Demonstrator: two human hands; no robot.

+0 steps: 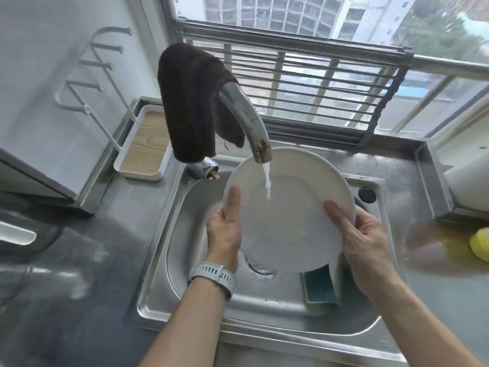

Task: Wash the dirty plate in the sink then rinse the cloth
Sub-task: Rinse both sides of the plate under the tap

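Note:
A white plate (288,221) is held tilted over the steel sink (185,300), under the running tap (248,123). Water falls from the spout onto the plate's middle. My left hand (225,234) grips the plate's left rim, thumb on its face. On the plate's right rim my right hand (362,239) has the same hold, thumb across the inside. A dark brown cloth (190,102) hangs draped over the tap's neck. A green sponge (320,290) lies in the sink basin below the plate.
A white tray with a wooden base (145,152) and a white wire rack (87,75) stand at the back left. A yellow object (480,243) lies on the right counter. A barred window (317,83) runs behind the sink.

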